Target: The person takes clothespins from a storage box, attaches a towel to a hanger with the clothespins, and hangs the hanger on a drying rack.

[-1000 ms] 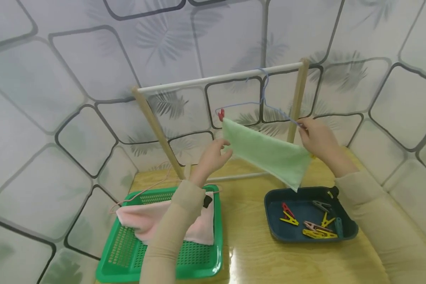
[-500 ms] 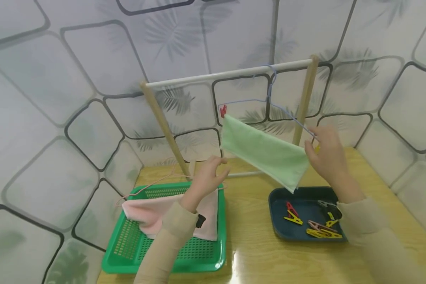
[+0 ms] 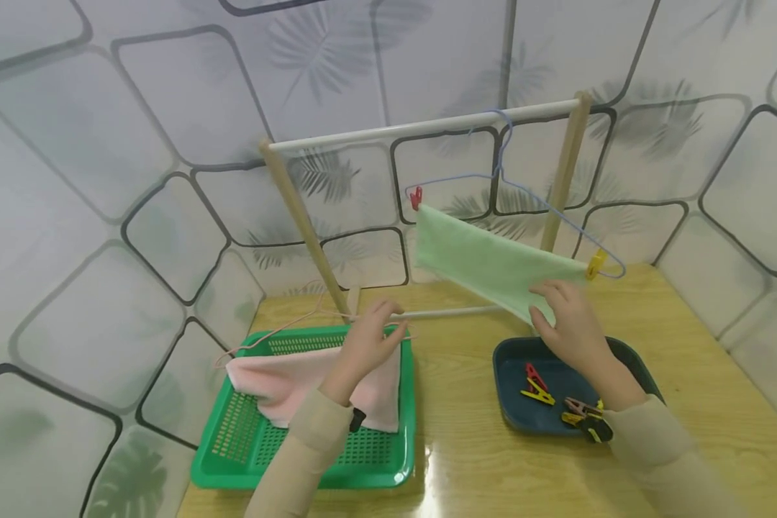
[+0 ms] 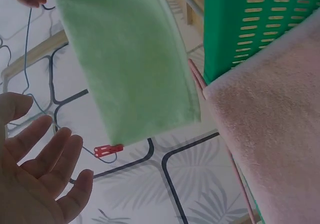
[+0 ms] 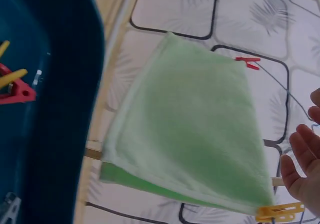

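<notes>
A light green cloth [image 3: 485, 255] hangs from a blue wire hanger [image 3: 524, 188], held by a red clothespin [image 3: 416, 198] at its left corner and a yellow clothespin [image 3: 596, 264] at its right. The hanger tilts down to the right. My right hand [image 3: 573, 331] is in front of the cloth's lower right part with relaxed fingers, holding nothing; whether it touches the cloth I cannot tell. Loosely spread, my left hand [image 4: 45, 169] is empty, over the back of the green basket [image 3: 406, 446] in the head view. A pink towel [image 3: 285, 385] lies in that basket.
The hanger hooks over the white bar [image 3: 388, 132] of a wood-post rack. A pink wire hanger [image 3: 272, 334] lies with the towel. At right, a dark blue tray [image 3: 508, 403] holds several clothespins [image 3: 537, 392]. Patterned walls enclose the wooden table [image 3: 460, 446].
My right hand has let go of the hanger's right end and moved down in front of the cloth, uncovering the yellow clothespin. My left hand has drawn lower, away from the cloth.
</notes>
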### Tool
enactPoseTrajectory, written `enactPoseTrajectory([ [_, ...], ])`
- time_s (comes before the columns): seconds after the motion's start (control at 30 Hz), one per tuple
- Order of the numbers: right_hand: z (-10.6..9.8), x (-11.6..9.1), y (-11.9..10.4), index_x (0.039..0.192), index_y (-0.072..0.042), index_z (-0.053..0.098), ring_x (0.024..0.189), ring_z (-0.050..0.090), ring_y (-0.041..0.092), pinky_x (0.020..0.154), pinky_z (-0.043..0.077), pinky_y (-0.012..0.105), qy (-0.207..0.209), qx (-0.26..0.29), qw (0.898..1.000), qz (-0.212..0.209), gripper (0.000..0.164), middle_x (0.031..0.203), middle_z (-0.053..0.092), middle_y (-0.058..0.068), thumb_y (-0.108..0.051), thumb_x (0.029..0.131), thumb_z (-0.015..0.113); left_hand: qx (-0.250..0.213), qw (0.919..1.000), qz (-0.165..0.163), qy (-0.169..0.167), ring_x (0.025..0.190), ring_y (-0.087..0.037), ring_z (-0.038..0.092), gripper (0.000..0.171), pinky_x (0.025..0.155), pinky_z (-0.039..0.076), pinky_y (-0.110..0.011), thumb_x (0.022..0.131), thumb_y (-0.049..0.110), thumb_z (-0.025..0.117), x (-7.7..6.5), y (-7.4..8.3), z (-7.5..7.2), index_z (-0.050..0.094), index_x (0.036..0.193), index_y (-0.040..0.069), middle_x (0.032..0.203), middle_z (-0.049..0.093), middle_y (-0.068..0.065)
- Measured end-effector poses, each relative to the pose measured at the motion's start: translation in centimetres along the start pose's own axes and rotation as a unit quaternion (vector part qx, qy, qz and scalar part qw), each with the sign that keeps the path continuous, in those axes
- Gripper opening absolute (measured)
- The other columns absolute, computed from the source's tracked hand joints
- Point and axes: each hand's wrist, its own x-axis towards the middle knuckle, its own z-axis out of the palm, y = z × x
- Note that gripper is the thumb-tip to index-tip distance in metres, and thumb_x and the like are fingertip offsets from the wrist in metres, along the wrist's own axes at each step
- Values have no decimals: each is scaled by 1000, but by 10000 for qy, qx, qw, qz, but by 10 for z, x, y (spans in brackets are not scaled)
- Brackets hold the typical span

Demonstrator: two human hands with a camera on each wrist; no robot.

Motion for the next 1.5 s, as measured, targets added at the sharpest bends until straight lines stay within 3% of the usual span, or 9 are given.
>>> enactPoseTrajectory([
  [0.3,17,-30,8,94,-1,51,89,39,26,69,33,37,-304,37,9991,280,29,95,45,12,-5,67,59,-21,9977,-562,375,83,-14,47,22,67,39,-30,78,25,48,-23,-27,-9,52,93,9,95,50,-4],
  [0.57,27,-56,12,93,-3,52,84,41,22,65,36,36,-511,-3,9974,499,27,93,44,8,-6,67,60,-162,9835,-1160,1380,81,-21,49,18,68,39,-34,77,16,50,-51,-60,-28,54,89,4,87,54,-7],
  [0.7,33,-70,16,91,-6,53,83,41,22,64,36,37,-671,-65,9949,751,24,91,45,7,-8,68,59,-304,9694,-1568,1863,84,-24,46,23,70,36,-37,77,19,50,-74,-117,-20,53,93,3,88,52,-10],
  [0.83,37,-83,20,90,-6,53,85,40,23,66,35,39,-851,-6,9906,1073,22,92,45,7,-9,69,59,74,9387,-2386,2488,82,-15,44,25,65,36,-33,78,36,44,-104,-209,9,52,94,17,89,49,2],
  [0.9,40,-89,22,90,-6,53,85,40,25,66,35,40,-906,28,9887,1194,21,92,45,8,-9,69,58,210,9168,-2837,2804,80,-12,43,26,61,35,-32,77,41,41,-118,-244,17,52,92,22,89,48,7],
  [1.0,44,-97,26,88,-5,54,84,41,25,66,35,41,-963,-21,9865,1327,20,91,45,9,-9,69,58,-15,8846,-3513,3067,81,-13,44,29,62,35,-34,77,44,41,-135,-274,14,51,93,23,90,48,6],
  [1.17,48,-106,31,85,-3,54,81,42,25,65,35,40,-982,-88,9838,1498,19,88,45,10,-9,68,59,0,8400,-4370,3217,91,-11,41,36,72,33,-34,74,50,39,-156,-299,-1,50,96,24,98,46,6],
  [1.33,51,-113,36,85,-2,54,79,42,25,64,35,41,-1038,-93,9807,1654,19,87,45,10,-10,69,59,-182,8124,-4716,3424,105,-13,31,37,83,26,-37,74,44,43,-169,-307,-12,47,104,22,112,39,3],
  [1.5,54,-118,38,86,-2,54,80,42,26,63,35,41,-1132,-105,9780,1749,18,88,44,10,-10,70,58,-520,7895,-5215,3195,110,-18,25,42,87,21,-39,76,39,43,-177,-299,-20,40,113,18,117,34,-2],
])
